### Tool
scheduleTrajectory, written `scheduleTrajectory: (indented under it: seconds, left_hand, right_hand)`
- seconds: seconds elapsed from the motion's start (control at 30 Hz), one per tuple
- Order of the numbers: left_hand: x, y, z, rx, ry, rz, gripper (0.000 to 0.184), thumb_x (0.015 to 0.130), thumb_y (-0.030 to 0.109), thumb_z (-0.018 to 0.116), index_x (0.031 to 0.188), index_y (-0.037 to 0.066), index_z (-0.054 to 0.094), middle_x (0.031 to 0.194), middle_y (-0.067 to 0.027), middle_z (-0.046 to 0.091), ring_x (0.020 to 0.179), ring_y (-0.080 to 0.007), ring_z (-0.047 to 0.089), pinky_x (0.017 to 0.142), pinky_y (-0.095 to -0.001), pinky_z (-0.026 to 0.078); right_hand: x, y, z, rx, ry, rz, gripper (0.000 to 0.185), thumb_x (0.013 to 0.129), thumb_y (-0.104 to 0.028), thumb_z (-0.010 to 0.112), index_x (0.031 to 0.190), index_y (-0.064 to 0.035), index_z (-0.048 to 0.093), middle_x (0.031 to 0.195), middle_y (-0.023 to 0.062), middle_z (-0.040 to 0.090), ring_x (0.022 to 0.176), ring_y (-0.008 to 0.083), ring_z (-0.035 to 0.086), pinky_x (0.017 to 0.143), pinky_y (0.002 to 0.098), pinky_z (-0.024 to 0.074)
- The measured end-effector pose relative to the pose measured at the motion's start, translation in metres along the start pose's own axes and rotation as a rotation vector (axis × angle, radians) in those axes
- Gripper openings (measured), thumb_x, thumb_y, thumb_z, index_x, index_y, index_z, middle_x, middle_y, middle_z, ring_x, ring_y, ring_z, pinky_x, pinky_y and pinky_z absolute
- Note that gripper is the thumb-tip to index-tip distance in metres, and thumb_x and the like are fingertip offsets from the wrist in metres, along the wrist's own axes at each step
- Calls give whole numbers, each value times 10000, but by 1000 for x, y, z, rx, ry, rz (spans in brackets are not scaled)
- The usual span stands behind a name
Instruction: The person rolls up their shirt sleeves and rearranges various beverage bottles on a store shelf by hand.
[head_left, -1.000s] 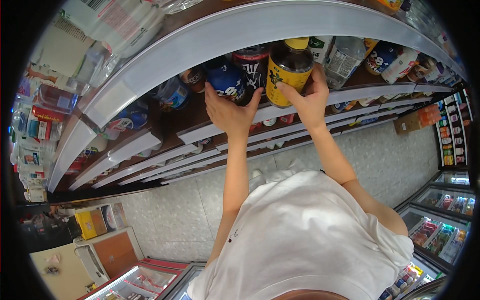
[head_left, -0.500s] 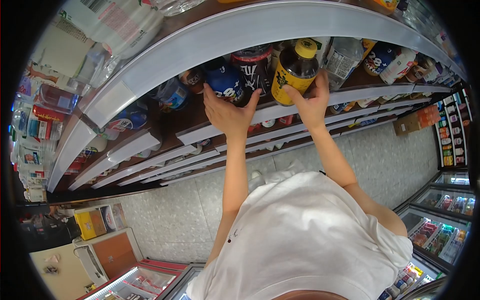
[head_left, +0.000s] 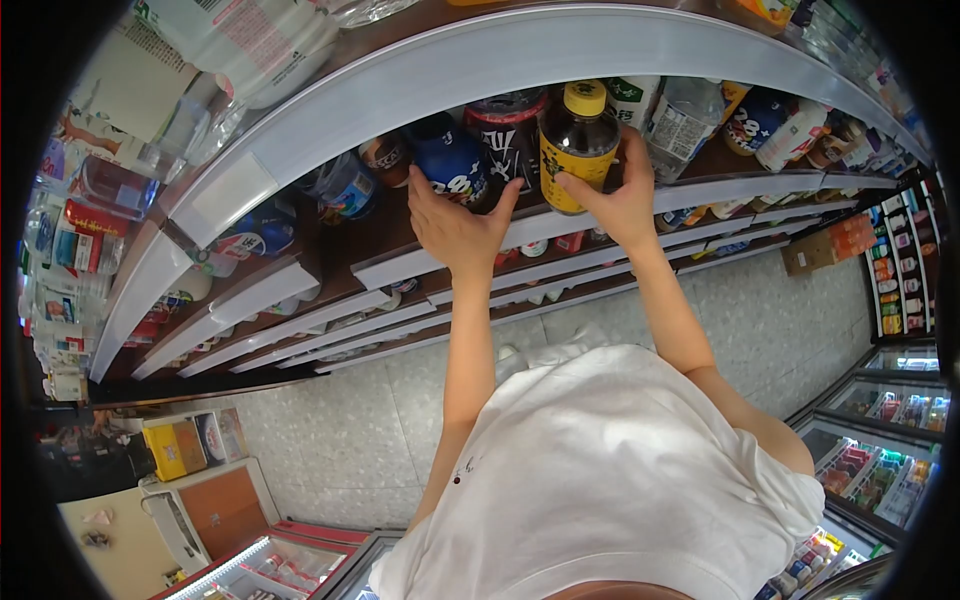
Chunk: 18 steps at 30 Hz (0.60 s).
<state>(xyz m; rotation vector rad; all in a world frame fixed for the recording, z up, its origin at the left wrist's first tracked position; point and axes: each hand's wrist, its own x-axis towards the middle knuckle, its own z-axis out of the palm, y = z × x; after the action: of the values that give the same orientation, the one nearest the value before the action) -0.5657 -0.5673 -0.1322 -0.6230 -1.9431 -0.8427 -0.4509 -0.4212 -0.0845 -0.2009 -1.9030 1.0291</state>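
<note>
A dark bottle with a yellow cap and yellow label [head_left: 578, 155] stands at the shelf's front edge, with my right hand [head_left: 618, 200] closed round its right side, thumb on the label. My left hand [head_left: 462, 225] is spread, fingers and thumb apart, in front of a blue bottle [head_left: 445, 158] and a black bottle with a red rim [head_left: 506, 130]. Whether its fingertips touch the blue bottle is hard to tell. A clear bottle with a white label [head_left: 684, 125] leans just right of my right hand.
A pale shelf edge [head_left: 480, 55] curves above the hands, and lower shelf edges run below them. Cardboard boxes [head_left: 815, 250] sit on the floor at the right. Glass-fronted coolers [head_left: 870, 460] stand at the lower right, a red-edged freezer [head_left: 300, 540] at the lower left.
The yellow-labelled bottle and my right hand first shifted right, then back left, and the bottle now stands more upright. My left hand has hardly moved.
</note>
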Motion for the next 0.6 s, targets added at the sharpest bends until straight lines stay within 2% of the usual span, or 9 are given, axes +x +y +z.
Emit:
scheduleTrajectory:
  seconds: [0.33,0.6]
  left_hand:
    - [1,1,-1,-6,-5,-12,1163,593,630,803,1357,-99,317,1189,-264,529,1048,-411,543,849,-460,449]
    - [1,1,-1,-12,0,-8,1166,589,619,812,1362,-94,309,1191,-262,528,1048,-409,542,850,-459,450]
  right_hand:
    - [-2,-2,2,21,-29,69,730,710,-133,818,1291,44,415,1161,146,590,1064,202,595,908,333,480]
    - [-5,6,3,-11,-30,33,618,737,-107,798,1236,25,458,1148,122,573,1044,189,601,884,324,498]
